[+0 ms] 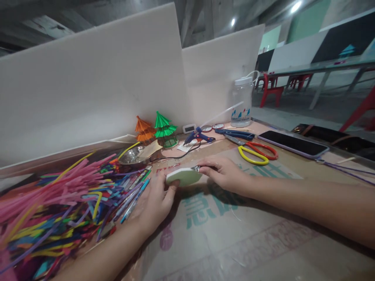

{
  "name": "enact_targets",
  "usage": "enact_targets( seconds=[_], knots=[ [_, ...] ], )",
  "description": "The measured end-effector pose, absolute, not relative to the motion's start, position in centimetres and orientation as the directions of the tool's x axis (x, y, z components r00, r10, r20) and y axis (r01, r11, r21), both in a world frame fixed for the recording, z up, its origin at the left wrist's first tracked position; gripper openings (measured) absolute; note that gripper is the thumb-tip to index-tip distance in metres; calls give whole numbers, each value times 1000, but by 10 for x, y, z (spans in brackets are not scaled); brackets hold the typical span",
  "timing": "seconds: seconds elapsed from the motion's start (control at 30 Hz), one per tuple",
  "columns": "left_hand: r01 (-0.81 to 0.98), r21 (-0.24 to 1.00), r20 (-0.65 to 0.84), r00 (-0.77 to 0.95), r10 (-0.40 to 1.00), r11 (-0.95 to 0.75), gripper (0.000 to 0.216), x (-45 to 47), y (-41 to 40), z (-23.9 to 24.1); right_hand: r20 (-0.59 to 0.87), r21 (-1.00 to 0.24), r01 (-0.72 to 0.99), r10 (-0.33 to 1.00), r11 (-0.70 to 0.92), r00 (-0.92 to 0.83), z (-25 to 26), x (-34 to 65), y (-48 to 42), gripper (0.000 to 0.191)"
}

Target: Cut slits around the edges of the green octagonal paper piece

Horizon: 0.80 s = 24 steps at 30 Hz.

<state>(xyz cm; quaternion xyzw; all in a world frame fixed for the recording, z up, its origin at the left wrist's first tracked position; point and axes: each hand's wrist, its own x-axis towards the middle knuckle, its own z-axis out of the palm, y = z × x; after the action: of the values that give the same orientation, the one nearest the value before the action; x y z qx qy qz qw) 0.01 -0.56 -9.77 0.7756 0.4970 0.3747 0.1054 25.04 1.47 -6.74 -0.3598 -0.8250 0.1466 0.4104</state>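
My left hand (164,193) grips a pale green, rounded flat piece (184,176) with a white edge, thumb on its near face. At the piece's right edge my right hand (224,171) is closed around a small dark tool with a silvery tip (197,168); its kind is mostly hidden by my fingers. Both hands are just above a cardboard sheet (211,242) printed with green characters. Scissors (254,153) with yellow and red handles lie beyond my right hand. Several pens (134,199) lie to the left of my left hand.
Pipe cleaners (52,207) pile up at the left. Behind stand a metal bowl (133,155), orange (145,130) and green (165,130) tiered models, a blue glue gun (199,135), blue-handled pliers (234,134) and a clear bottle (241,103). A phone (293,144) lies right.
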Motion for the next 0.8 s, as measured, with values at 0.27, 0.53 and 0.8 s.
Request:
enact_targets(
  seconds=[0.27,0.53,0.8],
  knots=[
    [658,572,485,210,849,-490,26,1,-5,-99,539,-565,513,760,646,-363,-70,249,16,28],
    [698,556,445,208,871,-451,24,1,-8,-95,526,-594,497,772,633,-355,-71,249,17,24],
    [675,559,472,218,854,-481,26,0,-6,-99,514,-597,516,787,615,-343,-69,248,17,25]
  ],
)
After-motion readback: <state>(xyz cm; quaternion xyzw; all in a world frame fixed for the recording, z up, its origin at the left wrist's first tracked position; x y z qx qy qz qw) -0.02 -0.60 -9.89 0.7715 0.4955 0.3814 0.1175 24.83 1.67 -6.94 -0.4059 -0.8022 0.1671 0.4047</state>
